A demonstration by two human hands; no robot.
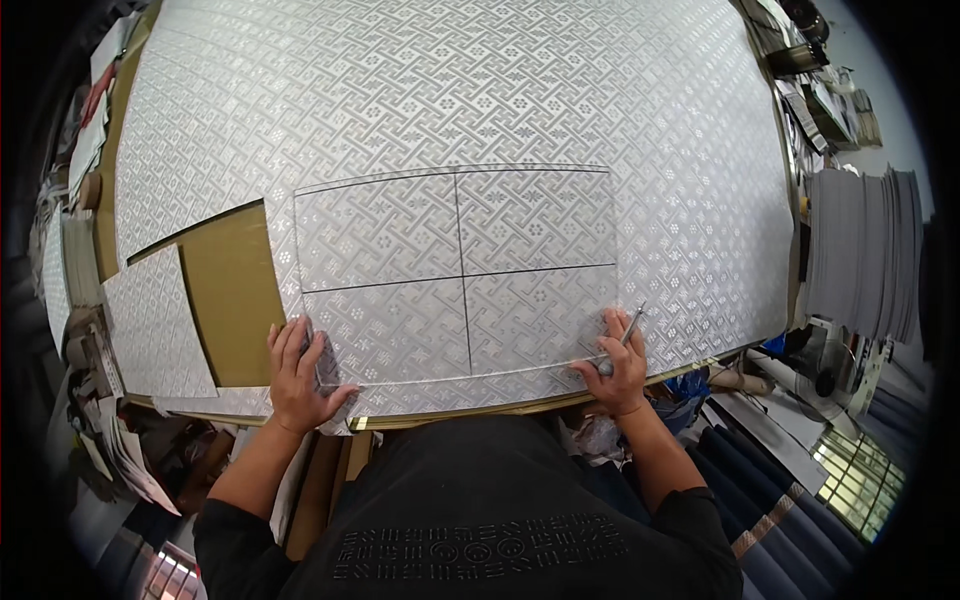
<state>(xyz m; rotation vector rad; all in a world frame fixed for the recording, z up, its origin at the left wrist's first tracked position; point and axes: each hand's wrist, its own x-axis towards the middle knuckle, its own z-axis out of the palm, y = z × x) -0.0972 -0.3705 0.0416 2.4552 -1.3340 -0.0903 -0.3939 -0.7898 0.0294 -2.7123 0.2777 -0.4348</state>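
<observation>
A clear rectangular template (540, 225) with dark cross lines lies flat on silver-grey patterned fabric (480, 60). My left hand (297, 378) rests at its lower left corner, fingers spread and pressing down, thumb along the near edge. My right hand (622, 368) is at the lower right corner, its fingertips touching the template's edge. Held between those fingers is a slim silver pen-like tool (633, 322), its thin tip pointing up and away. Left of the template, a cut-out piece of the fabric (155, 320) lies beside a rectangular opening that bares the tan board (230, 300).
The table's near edge (480, 407) runs just in front of my body. A tall stack of grey sheets (865, 245) stands at the right. Fabric rolls (770, 500) lie below right, and papers (135, 460) and other clutter line the left side.
</observation>
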